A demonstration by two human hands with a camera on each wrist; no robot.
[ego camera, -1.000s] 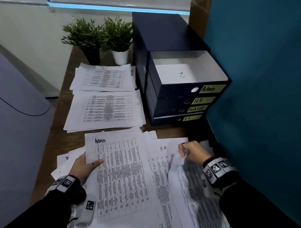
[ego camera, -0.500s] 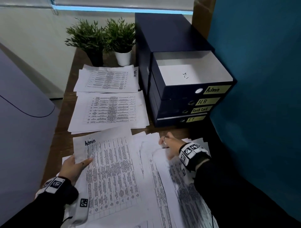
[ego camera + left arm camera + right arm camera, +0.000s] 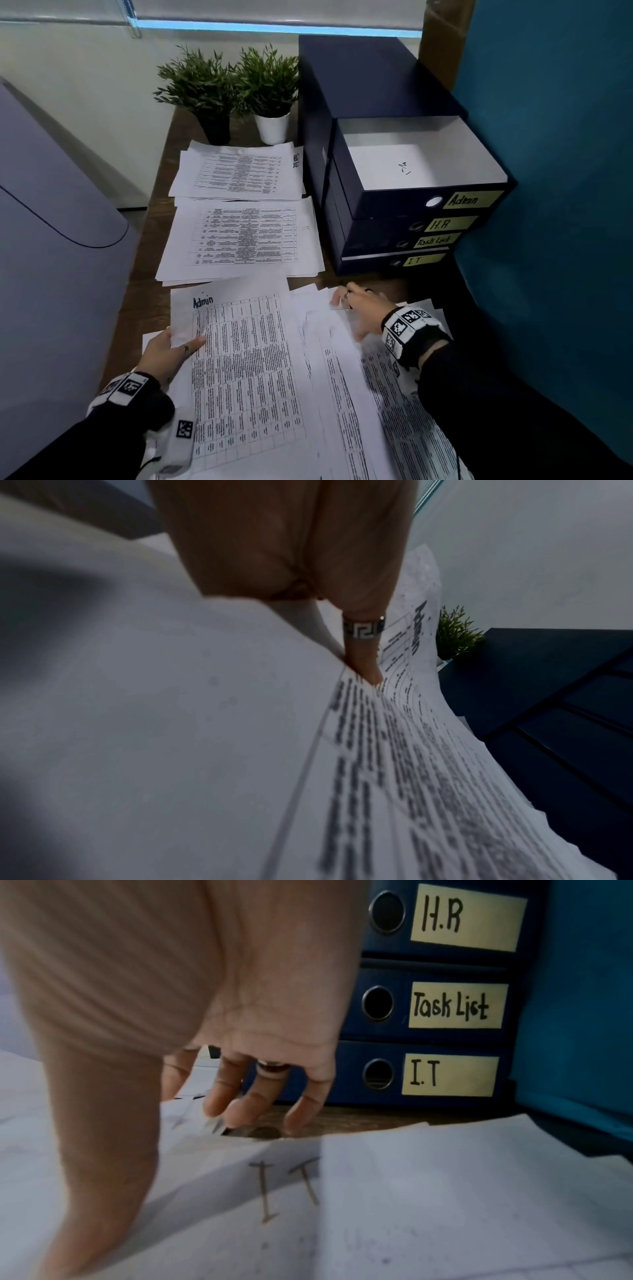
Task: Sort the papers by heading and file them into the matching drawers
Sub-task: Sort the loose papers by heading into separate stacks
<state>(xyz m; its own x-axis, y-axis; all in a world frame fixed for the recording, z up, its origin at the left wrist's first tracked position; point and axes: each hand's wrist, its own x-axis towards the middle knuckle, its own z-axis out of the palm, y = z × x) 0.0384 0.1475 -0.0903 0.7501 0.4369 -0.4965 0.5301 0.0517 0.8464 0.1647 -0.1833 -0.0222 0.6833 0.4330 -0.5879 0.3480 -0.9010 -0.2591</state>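
while the left hand (image 3: 168, 349) pinches the side of the admin sheet (image 3: 239, 359) with thumb on top, the right hand (image 3: 359, 301) is loose, its fingers (image 3: 240, 1110) spread down on the top edges of the mixed papers (image 3: 342, 342), holding none. a sheet marked i.t. (image 3: 291, 1191) lies just under that hand. it is best to lift one sheet at a time, read the heading, then lay it flat. the admin drawer (image 3: 421, 164) is open beside the tabletop (image 3: 137, 284), so the admin sheet should go there, corners first, not bent.
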